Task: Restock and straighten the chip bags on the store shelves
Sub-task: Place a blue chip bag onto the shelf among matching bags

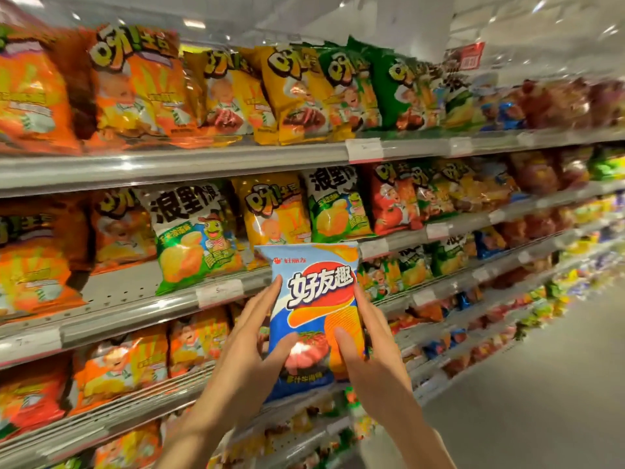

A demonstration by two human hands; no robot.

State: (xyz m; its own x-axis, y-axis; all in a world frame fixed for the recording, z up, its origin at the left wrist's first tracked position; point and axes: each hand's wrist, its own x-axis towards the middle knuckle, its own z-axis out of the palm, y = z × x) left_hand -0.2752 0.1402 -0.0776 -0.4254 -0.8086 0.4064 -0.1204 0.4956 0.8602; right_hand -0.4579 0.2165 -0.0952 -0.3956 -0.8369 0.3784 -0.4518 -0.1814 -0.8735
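A blue chip bag (316,299) with red and orange print stands upright in front of the shelves, held between both hands. My left hand (247,353) grips its left edge, thumb across the front and fingers behind. My right hand (368,353) grips its right edge the same way. Behind the bag, on the second shelf (135,299), a green and white chip bag (192,238) leans forward beside a yellow bag (274,211). A bare stretch of that shelf lies left of the green bag.
Rows of orange, yellow and green chip bags (297,93) fill the top shelf. Orange bags (121,360) stand on the third shelf below. Price-tag holders (220,292) line the shelf edges. The aisle floor (541,384) opens to the right.
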